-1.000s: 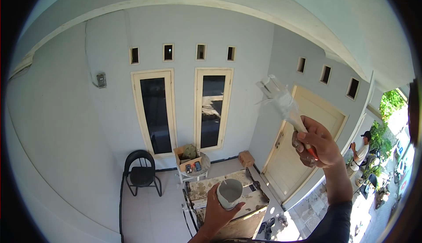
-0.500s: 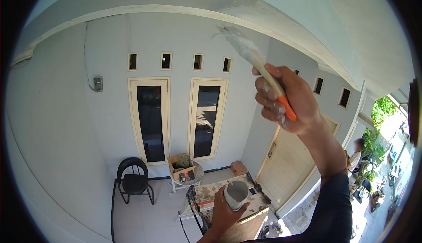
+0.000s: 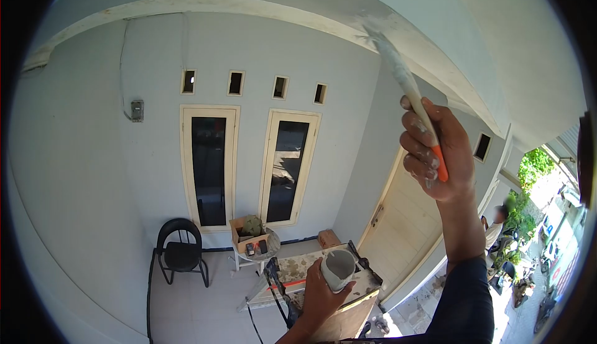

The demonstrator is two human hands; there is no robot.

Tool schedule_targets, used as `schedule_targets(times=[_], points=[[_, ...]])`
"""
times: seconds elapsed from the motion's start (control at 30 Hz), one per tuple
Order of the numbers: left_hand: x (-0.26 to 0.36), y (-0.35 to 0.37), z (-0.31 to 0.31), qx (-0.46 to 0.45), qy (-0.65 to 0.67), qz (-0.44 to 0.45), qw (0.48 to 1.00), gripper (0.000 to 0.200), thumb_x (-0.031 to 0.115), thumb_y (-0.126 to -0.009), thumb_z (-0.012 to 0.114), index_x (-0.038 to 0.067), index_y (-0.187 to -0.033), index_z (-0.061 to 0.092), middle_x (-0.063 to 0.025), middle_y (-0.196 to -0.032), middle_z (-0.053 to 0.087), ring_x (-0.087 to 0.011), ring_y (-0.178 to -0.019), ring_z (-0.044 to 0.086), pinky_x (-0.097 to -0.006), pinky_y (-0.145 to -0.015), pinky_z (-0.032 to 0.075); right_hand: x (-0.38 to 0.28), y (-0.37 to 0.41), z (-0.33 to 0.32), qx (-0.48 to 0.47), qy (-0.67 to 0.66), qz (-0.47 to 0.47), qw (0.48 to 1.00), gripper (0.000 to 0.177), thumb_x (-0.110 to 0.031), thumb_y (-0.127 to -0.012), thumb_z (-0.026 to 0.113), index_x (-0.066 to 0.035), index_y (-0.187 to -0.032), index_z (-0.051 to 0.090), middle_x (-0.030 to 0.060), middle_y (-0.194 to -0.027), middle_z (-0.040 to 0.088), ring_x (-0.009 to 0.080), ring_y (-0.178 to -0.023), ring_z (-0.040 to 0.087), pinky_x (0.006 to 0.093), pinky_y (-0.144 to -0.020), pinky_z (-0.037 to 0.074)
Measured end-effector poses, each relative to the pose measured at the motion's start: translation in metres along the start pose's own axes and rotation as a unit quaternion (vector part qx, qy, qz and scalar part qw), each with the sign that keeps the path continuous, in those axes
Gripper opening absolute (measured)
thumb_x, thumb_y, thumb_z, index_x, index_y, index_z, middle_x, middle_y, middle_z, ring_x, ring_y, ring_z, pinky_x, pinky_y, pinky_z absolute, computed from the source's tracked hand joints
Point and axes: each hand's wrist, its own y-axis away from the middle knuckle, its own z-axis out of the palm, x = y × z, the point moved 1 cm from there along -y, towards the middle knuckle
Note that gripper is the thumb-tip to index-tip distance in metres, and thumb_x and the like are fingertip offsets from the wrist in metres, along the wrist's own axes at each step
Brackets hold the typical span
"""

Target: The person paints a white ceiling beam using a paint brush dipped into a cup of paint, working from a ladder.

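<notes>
My right hand (image 3: 438, 148) is raised at the right, its fingers wrapped round the handle of a paintbrush (image 3: 401, 73) with an orange end. The brush points up and to the left, and its pale, paint-coated bristles meet the underside of the beam (image 3: 298, 13) near a wet-looking patch. White smears mark the fingers. Low in the view, my left hand (image 3: 320, 297) holds a round cup (image 3: 339, 270) with grey paint inside, above a stained wooden platform (image 3: 298, 268).
A black chair (image 3: 181, 254) stands at lower left. Beside it a round table (image 3: 272, 247) bears an open box (image 3: 239, 235). Two tall windows and several small vents line the grey wall. A door (image 3: 398, 219) is at right; a person (image 3: 495, 229) is outside.
My right hand and the brush have moved right, and the bristles now meet the beam. The camera view has shifted slightly. My left hand still holds the cup.
</notes>
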Motion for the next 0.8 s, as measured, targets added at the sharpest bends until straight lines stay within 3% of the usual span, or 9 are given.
schedule_targets(times=[0.17, 0.3, 0.47, 0.53, 0.6, 0.7, 0.8], points=[[-0.001, 0.0, 0.0, 0.014, 0.023, 0.008, 1.0, 0.098, 0.03, -0.069, 0.093, -0.008, -0.139, 0.036, -0.0257, -0.127, 0.051, -0.0394, -0.119, 0.057, -0.0461, -0.101, 0.048, -0.004, -0.031, 0.012, 0.034, 0.048, 0.066, 0.996, 0.024, -0.026, -0.106, 0.043, -0.004, -0.108, 0.051, -0.0012, -0.07, 0.048, 0.0052, -0.047, 0.039, 0.0204, -0.038, 0.035], [-0.006, 0.002, 0.001, 0.0, 0.039, 0.008, 0.999, 0.102, 0.032, -0.068, 0.092, -0.006, -0.141, 0.032, -0.0273, -0.127, 0.049, -0.0433, -0.119, 0.052, -0.0505, -0.102, 0.045, -0.01, -0.028, 0.021, 0.041, 0.05, 0.004, 0.998, 0.023, -0.025, -0.106, 0.043, -0.004, -0.107, 0.051, -0.001, -0.069, 0.046, 0.0057, -0.048, 0.038, 0.0204, -0.039, 0.035], [-0.008, 0.004, 0.004, 0.017, 0.038, 0.01, 0.999, 0.097, 0.029, -0.067, 0.093, -0.006, -0.138, 0.037, -0.0257, -0.126, 0.053, -0.0406, -0.116, 0.058, -0.047, -0.1, 0.048, 0.009, 0.011, 0.016, 0.009, -0.006, -0.088, 0.996, 0.024, -0.026, -0.106, 0.043, -0.003, -0.109, 0.051, -0.0015, -0.068, 0.047, 0.0063, -0.046, 0.039, 0.021, -0.033, 0.034], [-0.01, 0.005, 0.004, 0.031, 0.041, 0.002, 0.999, 0.091, 0.026, -0.067, 0.093, -0.005, -0.135, 0.041, -0.0241, -0.125, 0.056, -0.0383, -0.114, 0.061, -0.0442, -0.098, 0.05, 0.018, 0.018, 0.011, 0.03, -0.015, -0.082, 0.996, 0.024, -0.025, -0.106, 0.043, -0.003, -0.109, 0.051, -0.0013, -0.068, 0.046, 0.0065, -0.046, 0.039, 0.0212, -0.033, 0.034], [-0.014, 0.005, 0.006, 0.022, 0.037, 0.009, 0.999, 0.102, 0.035, -0.066, 0.093, -0.006, -0.139, 0.035, -0.0276, -0.122, 0.055, -0.0434, -0.109, 0.061, -0.0487, -0.093, 0.052, 0.021, 0.013, 0.009, 0.059, -0.011, -0.046, 0.997, 0.021, -0.024, -0.104, 0.045, -0.004, -0.107, 0.051, -0.0011, -0.068, 0.045, 0.007, -0.047, 0.038, 0.0212, -0.035, 0.034], [-0.008, 0.006, 0.003, 0.04, 0.019, 0.02, 0.999, 0.101, 0.036, -0.066, 0.093, -0.005, -0.138, 0.036, -0.0274, -0.122, 0.056, -0.0432, -0.107, 0.062, -0.0484, -0.091, 0.053, 0.017, -0.013, 0.02, 0.092, 0.02, 0.01, 0.996, 0.023, -0.024, -0.106, 0.043, -0.002, -0.107, 0.051, -0.0019, -0.068, 0.043, 0.0056, -0.047, 0.034, 0.0185, -0.034, 0.033], [-0.008, 0.006, 0.002, 0.037, 0.029, 0.011, 0.999, 0.101, 0.037, -0.065, 0.093, -0.004, -0.138, 0.037, -0.0266, -0.12, 0.058, -0.0427, -0.106, 0.063, -0.0481, -0.091, 0.053, 0.001, -0.021, 0.032, 0.097, 0.05, -0.024, 0.994, 0.024, -0.025, -0.107, 0.044, -0.002, -0.108, 0.051, -0.0025, -0.067, 0.043, 0.0053, -0.047, 0.034, 0.0184, -0.036, 0.033]])
